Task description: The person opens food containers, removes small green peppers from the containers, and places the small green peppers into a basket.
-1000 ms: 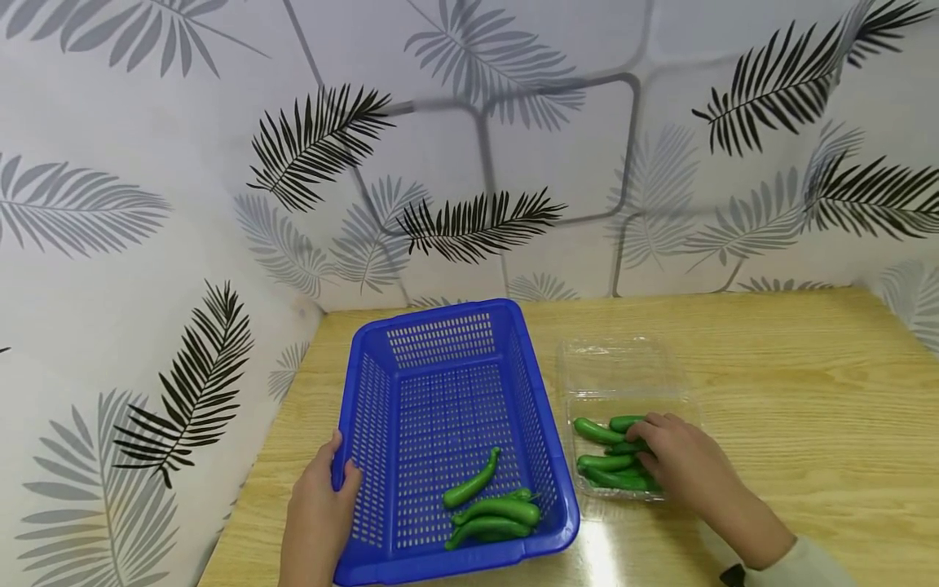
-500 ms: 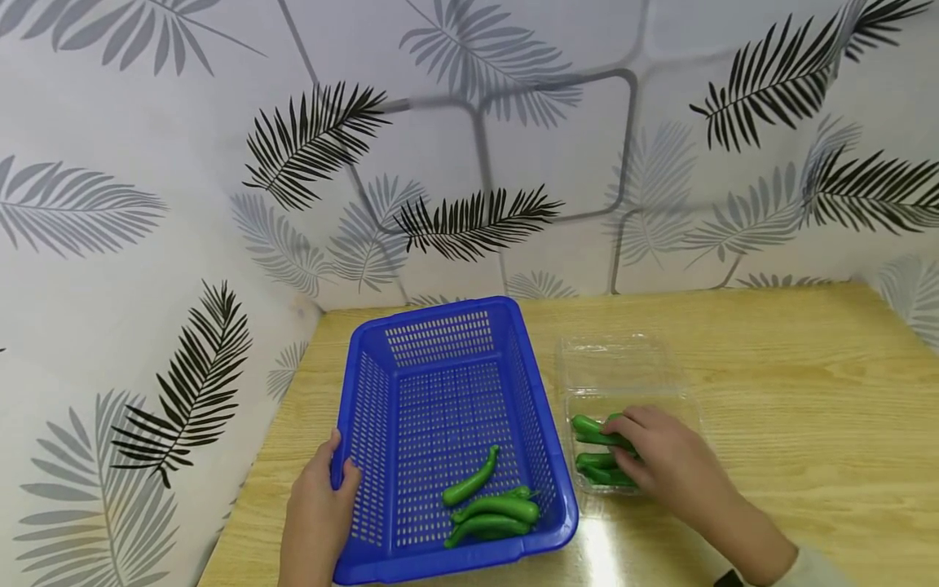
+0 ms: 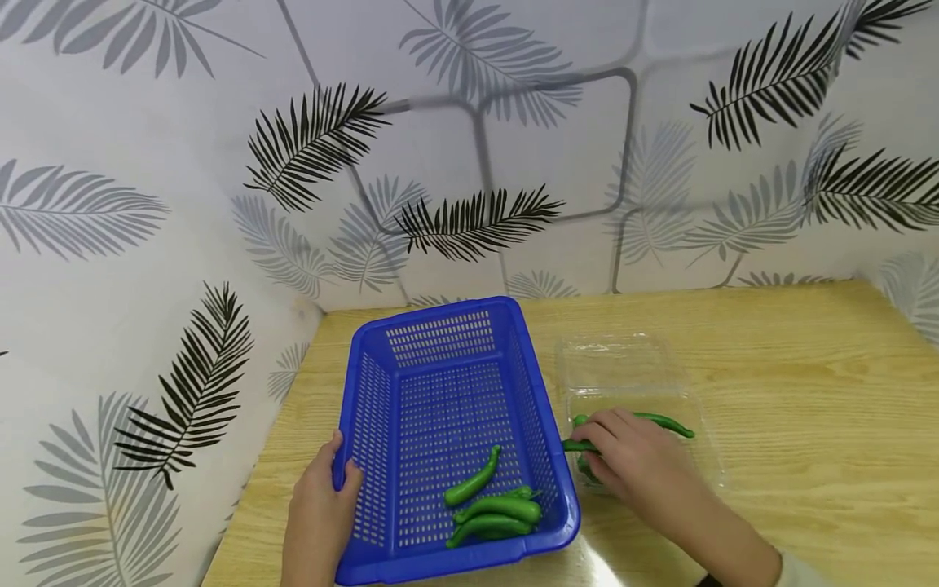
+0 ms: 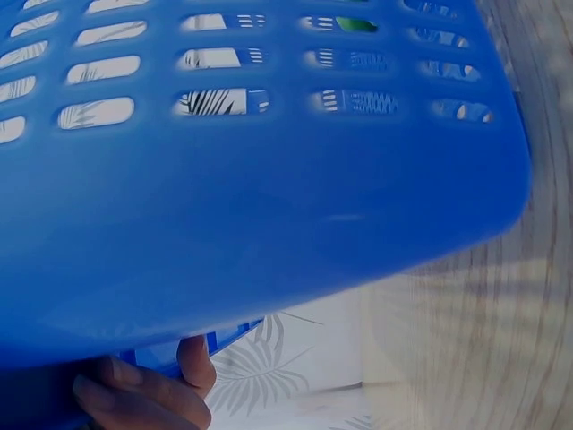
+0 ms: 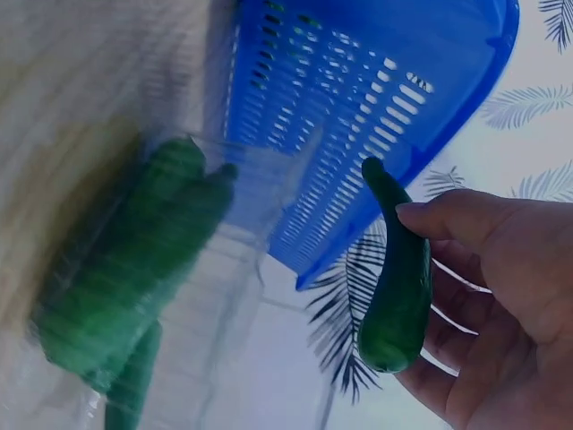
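My left hand [image 3: 319, 505] grips the left rim of a blue perforated plastic basket [image 3: 539, 399]; its curled fingers [image 4: 148, 394] show under the rim in the left wrist view. Several green peppers [image 3: 499, 512] lie in the basket's near right corner. With thumb and fingers, my right hand [image 3: 638, 456] pinches a curved green pepper [image 5: 398, 287] above a clear plastic clamshell box [image 3: 704, 456]. More green peppers [image 5: 134, 260] lie inside the box. One of them [image 3: 667, 424] pokes out to the right of the hand, which hides most of the others in the head view.
Hinged back, the clear lid [image 3: 616, 363] lies on the wooden table [image 3: 792, 391] behind the box. A wall with a leaf pattern [image 3: 469, 147] rises at the table's far edge and along the left side. Basket and box stand close side by side.
My right hand has shifted left, drawing a pepper from the box toward the basket. Another pepper in the box now points right. My left hand and the basket have stayed put.
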Tool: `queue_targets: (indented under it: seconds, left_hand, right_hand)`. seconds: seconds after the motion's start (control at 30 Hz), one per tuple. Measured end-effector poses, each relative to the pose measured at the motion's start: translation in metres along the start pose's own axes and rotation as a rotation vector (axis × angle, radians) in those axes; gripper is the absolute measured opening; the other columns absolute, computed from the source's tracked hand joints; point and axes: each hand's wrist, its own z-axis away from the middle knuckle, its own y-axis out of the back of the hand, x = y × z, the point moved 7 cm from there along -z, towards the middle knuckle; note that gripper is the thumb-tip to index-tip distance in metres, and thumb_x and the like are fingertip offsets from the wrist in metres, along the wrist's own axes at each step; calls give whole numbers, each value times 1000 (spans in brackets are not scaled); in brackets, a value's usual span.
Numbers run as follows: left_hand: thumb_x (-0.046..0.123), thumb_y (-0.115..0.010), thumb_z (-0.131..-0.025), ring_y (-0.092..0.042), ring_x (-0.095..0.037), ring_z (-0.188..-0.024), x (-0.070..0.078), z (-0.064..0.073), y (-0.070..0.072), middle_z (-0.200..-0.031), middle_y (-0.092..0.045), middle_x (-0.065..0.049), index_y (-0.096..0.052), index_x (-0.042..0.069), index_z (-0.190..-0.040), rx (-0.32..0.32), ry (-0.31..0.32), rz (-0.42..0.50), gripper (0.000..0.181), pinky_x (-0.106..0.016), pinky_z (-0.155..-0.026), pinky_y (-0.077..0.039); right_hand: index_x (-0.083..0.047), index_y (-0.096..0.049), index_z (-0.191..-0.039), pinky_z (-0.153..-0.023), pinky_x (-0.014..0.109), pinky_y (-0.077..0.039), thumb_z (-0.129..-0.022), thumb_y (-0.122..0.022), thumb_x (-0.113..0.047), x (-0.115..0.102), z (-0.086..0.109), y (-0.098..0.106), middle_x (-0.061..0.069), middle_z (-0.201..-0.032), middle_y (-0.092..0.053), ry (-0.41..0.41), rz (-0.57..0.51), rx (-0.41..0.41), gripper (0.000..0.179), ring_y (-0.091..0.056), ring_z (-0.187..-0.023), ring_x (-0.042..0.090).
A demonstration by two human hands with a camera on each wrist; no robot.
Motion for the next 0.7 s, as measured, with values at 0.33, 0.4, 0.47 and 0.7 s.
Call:
queue_targets:
  seconds: [0.33,0.4,0.47,0.7]
  left_hand:
    - [18,-47,-92,-43,-38,-123,3,0,-2,-135,-45,-22,-40,0,-139,-9,-14,1,50,-53,-98,-34]
    - [18,-47,-93,-43,-39,-123,3,0,-2,-135,-45,-22,-39,0,-139,-7,-14,-2,50,-54,-98,-34]
    - [18,-47,-93,-44,-39,-122,2,1,-1,-135,-46,-22,-39,0,-139,2,-10,-4,51,-54,-98,-34]
    - [17,-47,-92,-44,-39,-122,2,1,0,-135,-46,-22,-40,0,-139,7,-16,1,50,-54,-97,-35]
  right_hand:
    - [-7,-63,-94,-61,32,-50,-88,-53,-20,2,-6,20,2,-91,-61,-34,98,52,18,-57,-79,19]
    - [-8,-63,-95,-63,33,-51,-89,-50,-22,3,-8,25,1,-91,-61,-53,85,70,21,-58,-80,19]
    - [-8,-63,-97,-66,34,-51,-88,-51,-21,0,-11,26,0,-93,-61,-50,56,63,20,-58,-82,19]
    - [-11,-65,-97,-76,31,-50,-77,-68,-10,-26,-20,17,-1,-94,-61,44,-9,38,21,-56,-88,18]
